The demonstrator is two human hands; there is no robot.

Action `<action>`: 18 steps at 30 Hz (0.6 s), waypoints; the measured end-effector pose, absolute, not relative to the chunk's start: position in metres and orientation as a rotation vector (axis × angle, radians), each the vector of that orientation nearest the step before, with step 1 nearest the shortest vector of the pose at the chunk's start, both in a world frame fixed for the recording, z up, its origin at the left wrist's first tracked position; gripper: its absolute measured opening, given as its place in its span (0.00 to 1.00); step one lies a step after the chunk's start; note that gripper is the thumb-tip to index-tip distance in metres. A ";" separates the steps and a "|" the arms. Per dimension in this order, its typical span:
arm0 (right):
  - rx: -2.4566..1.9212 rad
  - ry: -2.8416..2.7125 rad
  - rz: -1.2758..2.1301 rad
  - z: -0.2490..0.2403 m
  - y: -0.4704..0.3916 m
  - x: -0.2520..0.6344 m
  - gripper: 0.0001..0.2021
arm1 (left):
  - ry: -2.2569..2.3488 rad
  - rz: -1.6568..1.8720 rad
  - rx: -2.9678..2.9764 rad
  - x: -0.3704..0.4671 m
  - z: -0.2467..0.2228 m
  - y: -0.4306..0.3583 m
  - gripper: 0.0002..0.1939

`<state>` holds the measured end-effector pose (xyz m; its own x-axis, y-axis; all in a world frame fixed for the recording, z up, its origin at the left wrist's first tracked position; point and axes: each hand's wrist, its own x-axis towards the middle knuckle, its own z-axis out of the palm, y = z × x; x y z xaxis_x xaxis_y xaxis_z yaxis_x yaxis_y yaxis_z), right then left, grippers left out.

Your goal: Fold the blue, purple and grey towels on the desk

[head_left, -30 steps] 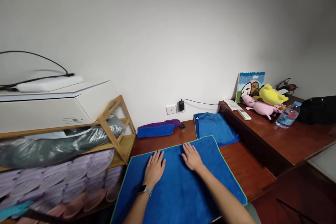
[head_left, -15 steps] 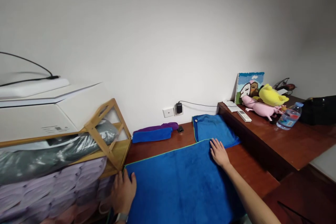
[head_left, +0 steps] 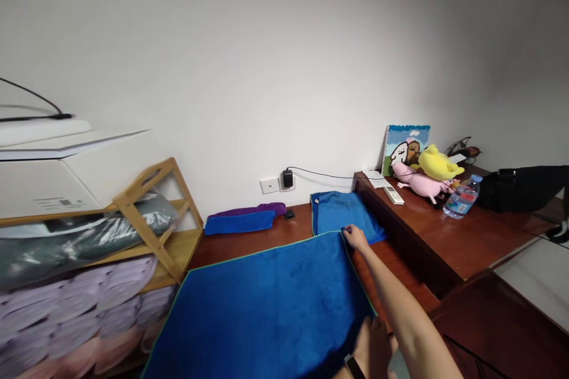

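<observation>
A large blue towel (head_left: 267,296) with a thin green edge lies spread on the brown wooden desktop. At its far right corner my right hand (head_left: 354,237) is closed, pinching the corner between thumb and fingers. My left hand (head_left: 371,340), with a dark watch at the wrist, has crossed to the towel's near right side; it is closed at that edge, its fingertips shadowed and partly hidden. Just beyond the right hand lies a folded lighter blue towel (head_left: 338,213). Along the wall rest a folded blue cloth (head_left: 240,223) and a purple cloth (head_left: 271,209).
A wooden shelf (head_left: 180,249) with lilac slippers (head_left: 106,284) and a white box (head_left: 102,172) stands left. On the raised desk (head_left: 471,243) at right are a remote (head_left: 393,195), plush toys (head_left: 422,182), a bottle (head_left: 463,196) and a black bag (head_left: 511,189). A charger (head_left: 287,177) sits in the wall socket.
My left hand has moved from the towel's left edge across to its near right edge. My right hand, flat before, now pinches the far right corner. The view has turned slightly right.
</observation>
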<state>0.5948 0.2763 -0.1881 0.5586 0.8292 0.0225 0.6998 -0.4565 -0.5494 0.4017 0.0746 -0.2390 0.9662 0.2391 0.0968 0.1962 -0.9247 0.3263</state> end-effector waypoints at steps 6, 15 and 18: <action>-2.360 -1.209 0.420 -0.203 0.298 0.588 0.18 | 0.493 0.006 2.654 0.410 -0.255 0.070 0.21; -2.155 -1.311 0.431 -0.173 0.303 0.576 0.15 | 0.618 0.032 2.603 0.397 -0.228 0.066 0.19; -2.075 -1.416 0.424 -0.145 0.308 0.568 0.12 | 0.761 0.162 2.587 0.362 -0.205 0.068 0.20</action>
